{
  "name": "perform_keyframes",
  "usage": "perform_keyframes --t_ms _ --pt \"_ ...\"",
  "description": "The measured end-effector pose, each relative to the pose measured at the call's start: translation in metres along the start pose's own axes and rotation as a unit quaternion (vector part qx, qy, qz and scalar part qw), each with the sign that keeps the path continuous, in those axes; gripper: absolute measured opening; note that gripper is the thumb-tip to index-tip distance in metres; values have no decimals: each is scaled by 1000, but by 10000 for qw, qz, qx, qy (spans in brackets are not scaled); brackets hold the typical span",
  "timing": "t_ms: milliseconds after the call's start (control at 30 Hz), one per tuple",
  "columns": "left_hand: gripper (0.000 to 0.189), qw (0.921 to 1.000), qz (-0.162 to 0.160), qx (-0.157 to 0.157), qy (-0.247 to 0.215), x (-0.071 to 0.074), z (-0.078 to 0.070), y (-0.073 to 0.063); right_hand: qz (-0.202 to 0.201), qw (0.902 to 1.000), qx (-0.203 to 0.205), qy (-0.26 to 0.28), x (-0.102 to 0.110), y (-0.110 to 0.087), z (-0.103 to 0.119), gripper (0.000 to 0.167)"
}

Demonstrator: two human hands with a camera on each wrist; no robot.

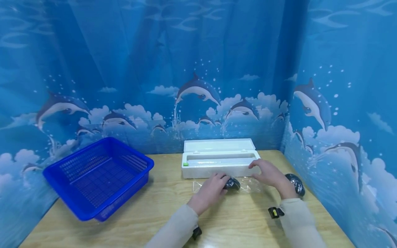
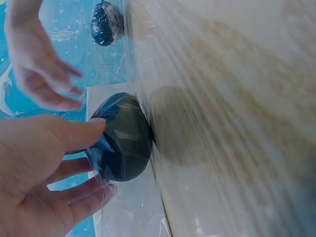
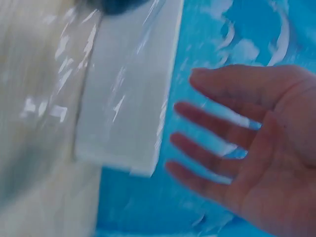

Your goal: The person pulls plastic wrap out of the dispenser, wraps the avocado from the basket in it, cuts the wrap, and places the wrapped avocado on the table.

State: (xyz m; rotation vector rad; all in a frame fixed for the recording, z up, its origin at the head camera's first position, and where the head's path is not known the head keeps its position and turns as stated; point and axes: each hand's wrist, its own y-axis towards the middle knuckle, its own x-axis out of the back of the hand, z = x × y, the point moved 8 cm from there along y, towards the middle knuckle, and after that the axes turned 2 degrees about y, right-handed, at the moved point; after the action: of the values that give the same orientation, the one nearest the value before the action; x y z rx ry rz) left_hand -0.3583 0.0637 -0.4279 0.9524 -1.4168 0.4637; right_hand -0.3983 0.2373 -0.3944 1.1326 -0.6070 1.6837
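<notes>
My left hand (image 1: 212,191) holds a smooth dark oval object (image 2: 123,138) between thumb and fingers. Clear plastic film (image 1: 249,185) covers this object and spreads over the wood beside it. Directly behind stands a white cling film dispenser box (image 1: 217,171), its lid raised and a green slider (image 1: 185,164) at the left end of its edge. My right hand (image 1: 267,172) is at the box's right front corner in the head view. In the right wrist view its fingers (image 3: 207,180) are spread apart and hold nothing.
Beyond my right wrist, a second dark object (image 1: 296,185) wrapped in film lies near the table's right edge. A blue plastic basket (image 1: 124,194) stands on the left. Curtains (image 1: 149,69) printed with dolphins hang behind and to the right of the wooden table (image 1: 149,220).
</notes>
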Motion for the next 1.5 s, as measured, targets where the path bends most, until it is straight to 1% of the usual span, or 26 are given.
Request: perform_keyframes --t_ms 33,67,167,233,300,433,533,633,733,867,967,1033,1133,1267,1367,1433,1500 --pt "49 10000 -23 2 -16 0 1 1 -5 9999 125 17 -1 2 9 22" --pt "49 10000 -33 17 -51 0 1 2 77 9996 235 106 -5 3 17 21" --pt "46 9996 -17 138 -249 1 4 4 617 9960 445 467 -22 6 37 25" --pt "43 9988 -37 211 -433 0 7 6 898 9928 484 623 -33 8 44 29" --pt "41 9979 -11 299 -582 -2 10 6 1011 9918 497 607 -41 10 47 33" --pt "40 9968 -5 349 -725 -4 13 7 926 9932 562 423 -48 13 47 34" --pt "42 9959 48 419 -795 -5 15 8 799 9940 719 185 -51 15 48 29" --pt "46 9931 89 535 -1039 -7 18 9 628 9945 841 57 -52 17 49 28" --pt "51 9896 92 612 -1302 -10 21 8 511 9949 866 77 -53 18 50 28" --pt "56 9877 17 645 -1423 -14 23 6 396 9947 938 108 -55 20 49 32" --pt "54 9878 7 673 -1407 -16 25 5 342 9944 990 135 -57 22 48 37" --pt "55 9870 11 683 -1457 -17 25 5 329 9950 925 182 -59 23 47 39" --pt "51 9880 -112 593 -1422 -15 25 5 338 9955 872 160 -61 25 46 39" --pt "42 9891 -339 441 -1365 -13 25 5 332 9941 1027 84 -61 25 49 31" --pt "37 9903 -395 373 -1279 -12 24 5 323 9918 1236 -4 -61 24 54 21" --pt "39 9906 -326 407 -1261 -13 24 5 347 9911 1286 -32 -61 24 55 16" --pt "42 9908 -171 509 -1241 -15 25 6 379 9902 1341 -98 -61 24 56 14"
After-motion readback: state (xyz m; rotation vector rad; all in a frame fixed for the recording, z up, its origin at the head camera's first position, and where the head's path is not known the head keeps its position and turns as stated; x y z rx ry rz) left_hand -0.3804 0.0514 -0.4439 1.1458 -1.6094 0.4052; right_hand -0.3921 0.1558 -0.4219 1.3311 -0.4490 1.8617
